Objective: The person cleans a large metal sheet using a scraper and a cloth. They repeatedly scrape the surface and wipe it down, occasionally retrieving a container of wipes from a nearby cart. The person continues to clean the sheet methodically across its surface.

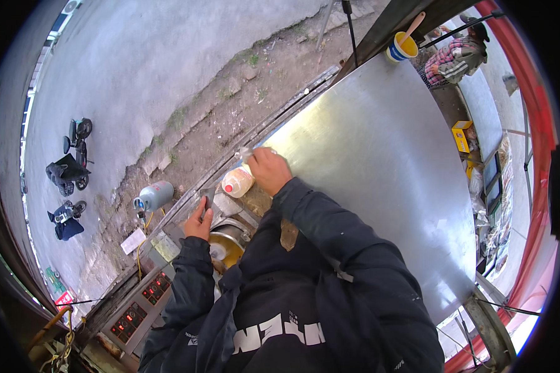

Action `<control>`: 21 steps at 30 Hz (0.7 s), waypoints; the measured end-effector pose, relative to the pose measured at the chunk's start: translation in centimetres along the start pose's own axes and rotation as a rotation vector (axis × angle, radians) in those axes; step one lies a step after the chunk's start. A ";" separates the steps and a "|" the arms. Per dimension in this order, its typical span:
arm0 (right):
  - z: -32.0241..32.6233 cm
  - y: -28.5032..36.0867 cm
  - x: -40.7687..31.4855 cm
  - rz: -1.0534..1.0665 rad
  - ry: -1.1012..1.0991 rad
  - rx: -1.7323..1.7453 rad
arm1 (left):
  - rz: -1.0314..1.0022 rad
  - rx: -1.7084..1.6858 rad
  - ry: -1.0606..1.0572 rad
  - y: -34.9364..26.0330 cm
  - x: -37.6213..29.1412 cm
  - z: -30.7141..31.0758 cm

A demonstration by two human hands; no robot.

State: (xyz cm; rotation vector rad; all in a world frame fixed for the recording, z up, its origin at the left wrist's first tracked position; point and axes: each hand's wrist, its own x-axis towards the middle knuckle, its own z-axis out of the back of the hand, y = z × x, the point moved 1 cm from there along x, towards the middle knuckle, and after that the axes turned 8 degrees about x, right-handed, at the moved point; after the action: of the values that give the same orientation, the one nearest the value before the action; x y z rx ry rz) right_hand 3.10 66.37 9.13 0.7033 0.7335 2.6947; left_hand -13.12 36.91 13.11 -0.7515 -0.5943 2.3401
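Observation:
My left hand (pixel 198 224) holds a flat metal scraper (pixel 208 195) upright between thumb and fingers. Over the near left edge of the steel tabletop (pixel 378 154), my right hand (pixel 269 170) is curled around a crumpled whitish cloth (pixel 244 154), partly hidden and blurred. Just left of that hand, a clear plastic bottle (pixel 238 182) with a red cap has pale contents. Below my left hand sits a metal pot (pixel 235 233) with something yellow in it and a white round item (pixel 218 252); my sleeve and jacket cover part of it.
A control panel (pixel 135 307) with lit red digits lies at lower left. Beyond the stall's edge stands a grey gas cylinder (pixel 155 196) with a yellow hose. A yellow tub (pixel 401 49) with a handled tool sits at the far corner. A person (pixel 457 56) is behind it.

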 end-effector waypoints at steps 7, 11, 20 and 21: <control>12.0 -19.9 0.3 -0.325 -0.392 -0.310 | -0.132 0.026 -0.044 1.4 0.5 -1.1; 19.6 -25.8 2.4 -0.426 -0.391 -0.432 | 0.010 0.094 0.031 3.2 -0.9 -0.8; 19.4 -26.9 -4.0 -0.298 -0.421 -0.503 | 0.152 -0.109 0.069 2.4 -2.4 0.0; 22.2 -29.6 -5.8 -0.268 -0.364 -0.578 | 0.097 -0.127 0.042 2.2 -2.6 0.0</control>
State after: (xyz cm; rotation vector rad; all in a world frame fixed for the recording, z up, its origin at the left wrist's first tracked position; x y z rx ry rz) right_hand 23.01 98.06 7.97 0.8293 -0.0465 2.2644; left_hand -12.25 33.63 12.81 -0.9036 -0.7072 2.3851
